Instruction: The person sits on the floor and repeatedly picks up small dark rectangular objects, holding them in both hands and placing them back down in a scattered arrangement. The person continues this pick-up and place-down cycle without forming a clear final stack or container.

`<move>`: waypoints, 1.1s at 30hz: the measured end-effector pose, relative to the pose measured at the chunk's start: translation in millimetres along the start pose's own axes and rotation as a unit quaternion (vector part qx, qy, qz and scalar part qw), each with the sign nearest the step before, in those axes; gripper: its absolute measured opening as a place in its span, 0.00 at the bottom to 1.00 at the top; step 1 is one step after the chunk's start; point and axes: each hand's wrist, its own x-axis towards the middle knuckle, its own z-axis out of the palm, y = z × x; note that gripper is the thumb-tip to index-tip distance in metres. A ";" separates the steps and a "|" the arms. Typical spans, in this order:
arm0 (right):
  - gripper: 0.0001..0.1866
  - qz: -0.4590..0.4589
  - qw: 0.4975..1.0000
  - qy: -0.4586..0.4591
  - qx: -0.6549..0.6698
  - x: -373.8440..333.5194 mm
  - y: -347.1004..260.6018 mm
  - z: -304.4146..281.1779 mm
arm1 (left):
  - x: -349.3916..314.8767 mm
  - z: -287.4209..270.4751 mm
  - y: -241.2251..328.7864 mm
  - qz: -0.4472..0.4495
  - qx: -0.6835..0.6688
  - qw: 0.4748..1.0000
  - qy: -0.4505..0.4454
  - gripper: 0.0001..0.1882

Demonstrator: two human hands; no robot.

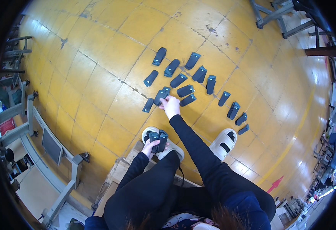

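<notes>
My left hand (149, 147) is closed round a small bundle of dark oblong pieces (162, 141) with teal edges, held low over my left sandal. My right arm reaches forward to the floor. There, the fingers of my right hand (170, 106) pinch at the near end of a dark oblong stack (162, 93), which still lies on the tiles. Just left of it lies a narrower dark stack (148, 105). Right of it are two more stacks, one at the hand's upper right (185, 91) and one below that (188, 100).
Several similar dark stacks lie farther out, such as one at the far left (159, 56) and one at the right (233, 110). My right sandal (223, 144) stands on the yellow tiled floor (99, 92). Metal frames (74, 172) line the left; a metal stand (275, 17) is at upper right.
</notes>
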 end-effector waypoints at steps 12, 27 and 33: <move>0.14 -0.413 0.831 -0.160 -0.335 -18.8 -13.3 25.1 | 1.0 -8.9 -3.3 0.004 -0.005 1.000 -0.010 0.23; 0.07 -0.254 0.935 -0.065 -0.237 -21.1 -38.7 31.3 | -2.0 -11.9 -4.2 0.008 0.006 1.000 0.003 0.26; 0.14 -0.153 0.976 0.057 -0.146 -4.1 -18.0 -9.0 | 1.0 -4.3 -1.9 0.006 -0.007 1.000 -0.014 0.25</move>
